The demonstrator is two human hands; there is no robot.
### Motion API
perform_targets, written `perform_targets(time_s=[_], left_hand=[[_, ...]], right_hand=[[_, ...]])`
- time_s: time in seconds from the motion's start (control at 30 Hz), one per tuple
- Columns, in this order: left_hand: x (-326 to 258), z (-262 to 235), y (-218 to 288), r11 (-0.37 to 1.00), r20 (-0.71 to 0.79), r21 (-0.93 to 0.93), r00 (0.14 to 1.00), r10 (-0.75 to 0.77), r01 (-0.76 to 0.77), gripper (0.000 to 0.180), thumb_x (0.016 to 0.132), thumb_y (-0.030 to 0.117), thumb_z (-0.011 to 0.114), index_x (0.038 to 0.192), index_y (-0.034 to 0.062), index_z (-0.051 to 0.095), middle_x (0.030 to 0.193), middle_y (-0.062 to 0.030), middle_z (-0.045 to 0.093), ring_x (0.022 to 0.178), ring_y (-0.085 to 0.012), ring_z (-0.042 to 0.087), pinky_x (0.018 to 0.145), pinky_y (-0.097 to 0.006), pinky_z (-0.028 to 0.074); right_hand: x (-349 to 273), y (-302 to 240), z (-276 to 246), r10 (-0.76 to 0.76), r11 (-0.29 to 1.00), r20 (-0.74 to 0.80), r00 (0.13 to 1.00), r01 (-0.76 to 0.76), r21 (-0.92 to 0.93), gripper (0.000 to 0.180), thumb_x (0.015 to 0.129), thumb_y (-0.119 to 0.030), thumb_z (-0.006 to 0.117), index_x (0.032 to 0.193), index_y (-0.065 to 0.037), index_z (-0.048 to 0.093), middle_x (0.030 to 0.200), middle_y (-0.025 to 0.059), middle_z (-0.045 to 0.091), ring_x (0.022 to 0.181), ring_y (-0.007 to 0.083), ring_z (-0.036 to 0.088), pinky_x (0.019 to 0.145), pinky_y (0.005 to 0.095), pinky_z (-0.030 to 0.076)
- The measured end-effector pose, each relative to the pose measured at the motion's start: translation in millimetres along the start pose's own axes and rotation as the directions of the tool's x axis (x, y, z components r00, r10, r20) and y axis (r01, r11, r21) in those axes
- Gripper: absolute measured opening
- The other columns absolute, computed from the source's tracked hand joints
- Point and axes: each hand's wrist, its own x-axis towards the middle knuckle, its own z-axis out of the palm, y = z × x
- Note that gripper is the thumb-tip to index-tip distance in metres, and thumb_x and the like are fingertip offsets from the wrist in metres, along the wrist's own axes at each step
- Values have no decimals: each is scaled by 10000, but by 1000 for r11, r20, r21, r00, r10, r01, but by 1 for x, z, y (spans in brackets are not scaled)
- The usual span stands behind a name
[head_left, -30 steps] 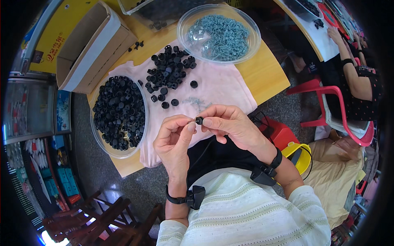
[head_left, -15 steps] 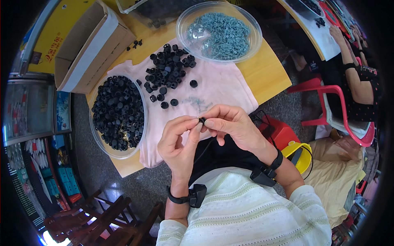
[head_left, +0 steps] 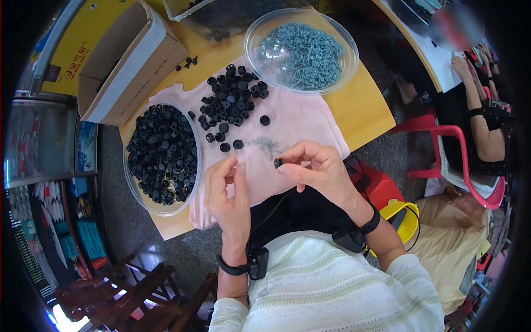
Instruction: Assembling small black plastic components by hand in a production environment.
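Observation:
My right hand [head_left: 323, 176] pinches a small black plastic cap [head_left: 278, 163] between thumb and fingertips, above the near part of a pink cloth [head_left: 307, 124]. Left of it, my left hand [head_left: 228, 193] holds nothing, with thumb and fingers apart. A loose heap of black plastic caps [head_left: 229, 99] lies on the cloth beyond my hands, with several strays nearer to me. Small screws [head_left: 266, 145] are scattered on the cloth just past my right fingertips. By my left hand stands a clear round tub [head_left: 159, 210] full of similar black caps.
A clear round tub [head_left: 349, 69] of silvery screws sits at the table's far side. An open cardboard box [head_left: 135, 72] stands far left, beside a few small black pieces [head_left: 187, 62]. At right are a red plastic chair [head_left: 459, 133] and another person's arm [head_left: 487, 127].
My hands have parted. The left one has let go of the black cap and drawn slightly left, while the right keeps hold of it. The whole view has shifted a little.

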Motion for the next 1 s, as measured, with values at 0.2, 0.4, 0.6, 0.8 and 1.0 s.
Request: perform_targets(time_s=[0.2,0.4,0.6,0.8,1.0], left_hand=[[18,10,3,984,-80,170,996,-39,52,323,878,22,612,1197,-3,566,947,-127,569,747,-217,560,652,-313,467],[11,13,-7,979,-111,194,993,-40,62,369,862,-10,615,1227,-13,562,879,-116,570,752,-214,547,659,-317,463],[-13,-1,34,929,50,-207,952,-303,307,261,878,-19,607,1138,-19,601,904,-59,606,712,-116,574,647,-232,471],[-9,8,41,746,182,-553,927,-327,372,120,872,-13,620,987,-39,594,868,-91,637,716,-138,598,681,-247,491],[-19,2,36,734,193,-577,933,-304,359,157,903,-2,593,1058,-27,599,905,-80,634,737,-134,607,692,-259,504]], right_hand=[[5,0,-10,-56,997,-69,996,52,-59,154,888,-81,656,1019,1,650,841,-6,631,625,13,556,519,165,466],[-4,14,-4,-83,985,-44,996,75,-154,164,891,-86,643,1030,-1,635,827,1,623,690,36,564,604,196,471],[-6,8,7,-295,887,54,954,295,-355,149,866,-78,644,983,9,612,829,74,598,687,125,584,621,255,479],[-2,-2,8,-334,827,161,929,371,-423,182,883,-65,646,1054,-6,639,903,73,622,756,125,636,610,237,501],[-7,2,15,-357,865,70,931,359,-350,171,826,-11,689,994,11,670,864,74,635,719,119,622,616,233,499]])
